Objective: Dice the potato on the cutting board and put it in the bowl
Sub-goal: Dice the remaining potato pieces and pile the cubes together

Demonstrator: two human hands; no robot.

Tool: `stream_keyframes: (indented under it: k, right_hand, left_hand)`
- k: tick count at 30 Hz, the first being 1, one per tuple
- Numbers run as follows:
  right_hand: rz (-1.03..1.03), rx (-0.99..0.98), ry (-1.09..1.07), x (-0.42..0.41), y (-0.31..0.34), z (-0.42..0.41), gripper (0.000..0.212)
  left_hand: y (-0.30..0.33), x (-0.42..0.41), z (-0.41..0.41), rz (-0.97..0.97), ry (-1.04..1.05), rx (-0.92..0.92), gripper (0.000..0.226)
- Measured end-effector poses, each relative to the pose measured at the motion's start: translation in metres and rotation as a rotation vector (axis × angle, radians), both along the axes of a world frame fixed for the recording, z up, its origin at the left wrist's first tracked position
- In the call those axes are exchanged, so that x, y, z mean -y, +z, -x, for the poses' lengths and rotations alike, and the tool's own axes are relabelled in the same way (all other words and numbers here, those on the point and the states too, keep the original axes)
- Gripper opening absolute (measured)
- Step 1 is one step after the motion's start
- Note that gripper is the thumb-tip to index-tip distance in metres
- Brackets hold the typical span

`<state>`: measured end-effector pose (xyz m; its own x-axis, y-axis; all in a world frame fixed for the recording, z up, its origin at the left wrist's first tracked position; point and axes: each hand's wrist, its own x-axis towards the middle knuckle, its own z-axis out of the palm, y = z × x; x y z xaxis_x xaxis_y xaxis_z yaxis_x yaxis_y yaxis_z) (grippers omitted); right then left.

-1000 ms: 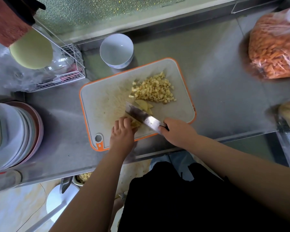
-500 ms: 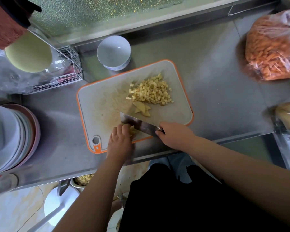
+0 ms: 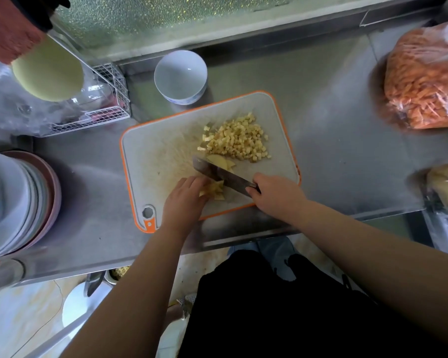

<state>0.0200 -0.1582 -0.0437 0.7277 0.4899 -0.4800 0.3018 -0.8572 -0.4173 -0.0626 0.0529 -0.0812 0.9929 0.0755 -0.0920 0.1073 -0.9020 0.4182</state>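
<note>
A grey cutting board (image 3: pixel 155 161) with an orange rim lies on the steel counter. A heap of diced potato (image 3: pixel 239 139) sits at its far right. Potato slices (image 3: pixel 221 161) lie just beyond the knife blade. My right hand (image 3: pixel 277 195) grips the handle of a cleaver (image 3: pixel 220 175), whose blade slants across the board. My left hand (image 3: pixel 185 200) presses down on a small stack of potato strips (image 3: pixel 215 189) right beside the blade. A white bowl (image 3: pixel 180 76) stands with nothing in it behind the board.
Stacked plates (image 3: pixel 16 200) sit at the left. A wire rack (image 3: pixel 101 109) with plastic and a pale green bowl (image 3: pixel 48 72) stands at the back left. A bag of shredded carrot (image 3: pixel 424 81) lies at the right, another bag (image 3: pixel 447 187) below it. The counter edge runs just under the board.
The cleaver has lifted and shifted slightly away from me, and cut strips now show beside my left hand's fingertips. Both hands stay near the board's front edge.
</note>
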Motion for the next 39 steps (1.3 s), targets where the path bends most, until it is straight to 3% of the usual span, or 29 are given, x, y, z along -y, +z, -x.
stream_keyframes:
  k: [5,11,14,21,24,33,39]
  right_hand:
    - [0.018,0.169,0.082,0.002,0.000,0.001,0.028]
    - [0.024,0.200,0.144,-0.001,0.003,-0.001,0.025]
    - [0.014,0.227,0.167,0.001,0.007,-0.004,0.026]
    - [0.027,0.175,0.168,0.001,0.008,0.000,0.025]
    - [0.018,0.134,0.111,-0.002,0.006,0.004,0.024]
    - [0.004,0.027,0.042,-0.005,0.003,0.010,0.023]
    - [-0.020,0.045,0.028,-0.005,0.002,0.009,0.022]
  left_hand:
    - [-0.005,-0.004,-0.004,-0.037,-0.110,0.135,0.026]
    - [-0.011,0.012,0.014,0.008,0.130,0.230,0.019]
    - [-0.019,0.020,0.030,0.036,0.098,0.162,0.024]
    - [-0.027,0.024,0.027,0.000,0.113,0.242,0.021]
    - [-0.028,0.022,0.021,-0.034,0.168,0.271,0.034]
    - [-0.026,0.006,0.017,-0.109,0.005,0.216,0.037]
    - [-0.024,0.001,0.003,-0.132,-0.057,0.303,0.037]
